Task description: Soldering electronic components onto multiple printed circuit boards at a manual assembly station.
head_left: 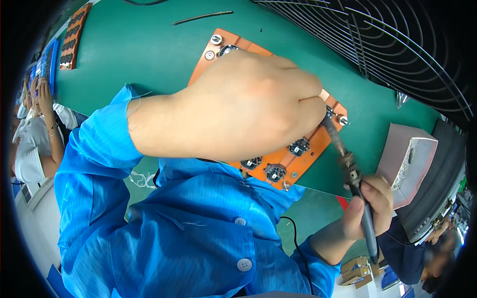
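An orange fixture plate (310,160) lies at an angle on the green table, with small round circuit boards (299,146) set in it and metal posts at its corners. My left hand (263,97) reaches across above the plate and covers much of it. Its fingers are curled closed at the plate's right end; whatever they grip is hidden behind the hand. In my right hand (372,203) is a soldering iron (368,231), held by its dark handle. The iron slants up and left, its tip beside my left fingers near a circuit board at the plate's right corner. Actual contact is hidden.
A wire fan guard (397,49) overhangs the far right. Below it stands a pinkish box (392,159) with a stained inside. A short dark tube (202,18) lies at the back. At far left are another orange fixture (74,37) and a co-worker's hands (43,97).
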`<state>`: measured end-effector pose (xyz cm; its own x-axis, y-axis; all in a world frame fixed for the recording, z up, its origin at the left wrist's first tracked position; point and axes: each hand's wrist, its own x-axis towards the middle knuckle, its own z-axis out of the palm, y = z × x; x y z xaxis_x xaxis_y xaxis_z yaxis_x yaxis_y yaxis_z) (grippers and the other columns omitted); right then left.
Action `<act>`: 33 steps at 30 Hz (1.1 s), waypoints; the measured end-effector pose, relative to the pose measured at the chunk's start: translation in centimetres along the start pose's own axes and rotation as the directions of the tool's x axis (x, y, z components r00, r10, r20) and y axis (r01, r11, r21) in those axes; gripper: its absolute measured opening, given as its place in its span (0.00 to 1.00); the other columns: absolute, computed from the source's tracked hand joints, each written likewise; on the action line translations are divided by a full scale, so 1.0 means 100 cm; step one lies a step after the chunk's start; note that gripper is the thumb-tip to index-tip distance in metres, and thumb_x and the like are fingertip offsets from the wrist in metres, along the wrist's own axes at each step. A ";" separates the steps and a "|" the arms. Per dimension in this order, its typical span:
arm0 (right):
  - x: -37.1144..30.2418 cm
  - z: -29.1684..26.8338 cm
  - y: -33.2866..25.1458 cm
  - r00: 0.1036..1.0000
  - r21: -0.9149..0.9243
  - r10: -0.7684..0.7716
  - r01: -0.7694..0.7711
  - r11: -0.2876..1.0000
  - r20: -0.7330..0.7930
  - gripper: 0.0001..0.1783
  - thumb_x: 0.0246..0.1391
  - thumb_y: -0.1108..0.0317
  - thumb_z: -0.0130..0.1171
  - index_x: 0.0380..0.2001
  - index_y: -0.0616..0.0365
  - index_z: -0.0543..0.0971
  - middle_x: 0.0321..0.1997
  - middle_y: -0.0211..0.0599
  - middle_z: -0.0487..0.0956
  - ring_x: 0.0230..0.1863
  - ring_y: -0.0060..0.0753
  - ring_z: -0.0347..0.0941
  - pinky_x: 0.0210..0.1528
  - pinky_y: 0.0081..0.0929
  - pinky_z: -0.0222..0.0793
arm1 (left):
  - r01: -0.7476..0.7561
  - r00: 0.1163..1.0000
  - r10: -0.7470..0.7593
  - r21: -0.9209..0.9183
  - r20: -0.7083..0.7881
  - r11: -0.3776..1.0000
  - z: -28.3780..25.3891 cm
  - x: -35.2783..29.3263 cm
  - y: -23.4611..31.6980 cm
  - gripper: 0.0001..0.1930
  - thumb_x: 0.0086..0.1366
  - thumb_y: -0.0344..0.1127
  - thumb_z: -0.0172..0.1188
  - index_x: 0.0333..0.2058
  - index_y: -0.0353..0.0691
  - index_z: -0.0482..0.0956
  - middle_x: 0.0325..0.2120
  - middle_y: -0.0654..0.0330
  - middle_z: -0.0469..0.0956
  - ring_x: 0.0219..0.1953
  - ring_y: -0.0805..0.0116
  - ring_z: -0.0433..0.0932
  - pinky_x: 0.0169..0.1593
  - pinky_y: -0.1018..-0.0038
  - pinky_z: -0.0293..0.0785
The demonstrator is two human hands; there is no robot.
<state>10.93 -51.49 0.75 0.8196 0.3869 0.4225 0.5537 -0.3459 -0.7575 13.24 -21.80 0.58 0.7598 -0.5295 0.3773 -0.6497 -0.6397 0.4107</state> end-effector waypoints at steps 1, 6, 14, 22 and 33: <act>0.000 0.000 0.000 1.000 0.005 0.006 -0.006 1.000 -0.009 0.18 0.56 0.62 0.69 0.33 0.67 0.77 0.29 0.51 0.80 0.26 0.43 0.77 0.30 0.32 0.73 | 0.000 1.000 0.000 0.011 0.000 1.000 0.000 0.000 0.000 0.15 0.48 0.29 0.70 0.37 0.37 0.83 0.30 0.59 0.76 0.28 0.61 0.80 0.30 0.68 0.78; 0.001 -0.001 0.000 1.000 0.024 0.016 -0.016 1.000 0.005 0.17 0.55 0.63 0.69 0.33 0.68 0.77 0.29 0.52 0.81 0.26 0.43 0.77 0.30 0.33 0.74 | 0.008 0.999 -0.007 -0.013 0.042 1.000 -0.002 0.000 -0.001 0.15 0.49 0.29 0.70 0.38 0.37 0.82 0.30 0.59 0.76 0.30 0.61 0.80 0.31 0.68 0.78; 0.000 -0.003 0.001 1.000 0.042 -0.021 0.020 0.999 0.018 0.16 0.55 0.64 0.69 0.34 0.68 0.78 0.29 0.53 0.81 0.27 0.43 0.77 0.32 0.33 0.75 | 0.005 1.000 -0.005 -0.025 0.001 1.000 0.003 0.001 -0.002 0.15 0.50 0.30 0.69 0.38 0.37 0.81 0.29 0.59 0.74 0.30 0.61 0.79 0.31 0.68 0.77; 0.001 -0.004 0.002 0.999 0.039 -0.018 0.017 0.999 0.030 0.16 0.56 0.65 0.69 0.34 0.68 0.78 0.30 0.52 0.81 0.27 0.44 0.78 0.32 0.34 0.76 | 0.017 1.000 -0.016 -0.038 0.021 0.999 0.001 0.001 -0.001 0.14 0.50 0.30 0.69 0.37 0.37 0.80 0.26 0.60 0.71 0.29 0.61 0.77 0.31 0.68 0.76; 0.003 -0.002 -0.002 1.000 0.005 -0.025 0.025 1.000 0.007 0.16 0.57 0.63 0.69 0.33 0.68 0.77 0.29 0.51 0.81 0.26 0.44 0.78 0.29 0.33 0.75 | 0.019 0.996 -0.022 -0.038 -0.089 0.999 -0.006 -0.007 -0.005 0.10 0.51 0.26 0.69 0.34 0.39 0.82 0.24 0.61 0.73 0.25 0.63 0.77 0.27 0.68 0.74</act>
<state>11.15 -51.50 1.14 0.8047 0.4014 0.4373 0.5729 -0.3322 -0.7493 13.05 -20.82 0.59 0.7691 -0.4635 0.4400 -0.6355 -0.6278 0.4494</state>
